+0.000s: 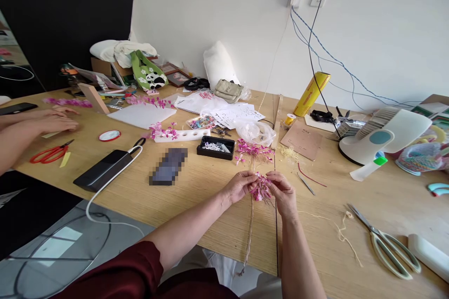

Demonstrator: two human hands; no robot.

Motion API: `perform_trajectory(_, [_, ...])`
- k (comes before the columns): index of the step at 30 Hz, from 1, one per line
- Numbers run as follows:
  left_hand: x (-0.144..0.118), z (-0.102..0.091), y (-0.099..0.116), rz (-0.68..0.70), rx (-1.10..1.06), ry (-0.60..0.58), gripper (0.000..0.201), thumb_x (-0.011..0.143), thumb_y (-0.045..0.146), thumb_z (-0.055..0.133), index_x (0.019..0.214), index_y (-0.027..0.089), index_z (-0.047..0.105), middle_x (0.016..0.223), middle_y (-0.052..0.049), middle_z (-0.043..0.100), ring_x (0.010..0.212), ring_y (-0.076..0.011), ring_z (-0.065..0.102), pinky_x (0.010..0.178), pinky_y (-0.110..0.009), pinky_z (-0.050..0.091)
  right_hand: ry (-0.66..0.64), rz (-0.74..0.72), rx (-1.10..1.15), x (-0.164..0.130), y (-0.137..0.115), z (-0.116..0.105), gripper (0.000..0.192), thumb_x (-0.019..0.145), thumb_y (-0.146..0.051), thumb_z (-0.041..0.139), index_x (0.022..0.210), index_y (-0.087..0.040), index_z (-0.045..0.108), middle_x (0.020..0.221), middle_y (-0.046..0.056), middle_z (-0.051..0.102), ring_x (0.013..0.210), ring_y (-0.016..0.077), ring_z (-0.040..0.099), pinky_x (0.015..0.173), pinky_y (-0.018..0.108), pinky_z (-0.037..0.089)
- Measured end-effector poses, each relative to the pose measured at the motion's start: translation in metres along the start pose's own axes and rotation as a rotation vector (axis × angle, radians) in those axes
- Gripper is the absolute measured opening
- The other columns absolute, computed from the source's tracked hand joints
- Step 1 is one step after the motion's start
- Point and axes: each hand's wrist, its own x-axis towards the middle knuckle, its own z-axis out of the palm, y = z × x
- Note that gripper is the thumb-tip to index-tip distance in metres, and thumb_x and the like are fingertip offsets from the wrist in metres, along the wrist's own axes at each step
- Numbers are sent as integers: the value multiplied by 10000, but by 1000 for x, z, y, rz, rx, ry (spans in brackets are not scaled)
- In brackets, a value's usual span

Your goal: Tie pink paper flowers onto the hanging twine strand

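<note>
Both hands meet over the table's front part at a bunch of pink artificial flowers. My left hand pinches the bunch from the left with thumb and forefinger. On the other side, my right hand has its fingers closed at the bunch's right edge. A twisted, straw-coloured cord hangs down from the bunch past the table edge. Just beyond my fingers lies a second cluster of pink flowers. Whatever fine stem or thread sits between my fingertips is too small to make out.
Large scissors lie at the right, below a white fan. A black tray, a blurred-out phone and a black power bank with a white cable are left. Another person's hands rest at the far left near red-handled scissors.
</note>
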Motion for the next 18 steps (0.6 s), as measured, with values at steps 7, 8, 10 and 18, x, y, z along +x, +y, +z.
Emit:
perform_trajectory(7, [-6,4,2,-45,81,-131,186,669,235,689,744,97,589,613,-6,550,536,-56,495,527,-180,367,277,116,28,0,7,-3,75,702,-248,650,747,-200,616,689,-7,622,585,110,534,537,237,422])
perform_trajectory(8, [-6,3,3,-31,89,-119,188,669,232,689,758,98,592,615,-6,555,536,-57,497,530,-181,369,298,127,49,0,8,-4,80,702,-251,650,742,-198,606,676,-13,617,560,100,522,513,225,408])
perform_trajectory(10, [-4,1,3,12,98,-59,198,659,234,697,765,104,591,615,-4,565,537,-60,505,531,-182,368,291,151,91,1,8,-4,93,701,-253,652,738,-194,592,664,-18,609,533,86,502,491,212,389])
perform_trajectory(18, [-2,2,-1,34,80,23,246,634,289,712,722,104,575,652,-12,584,555,-64,514,523,-184,359,150,180,118,-1,8,3,109,708,-247,651,769,-192,580,632,-27,570,498,70,462,472,199,375])
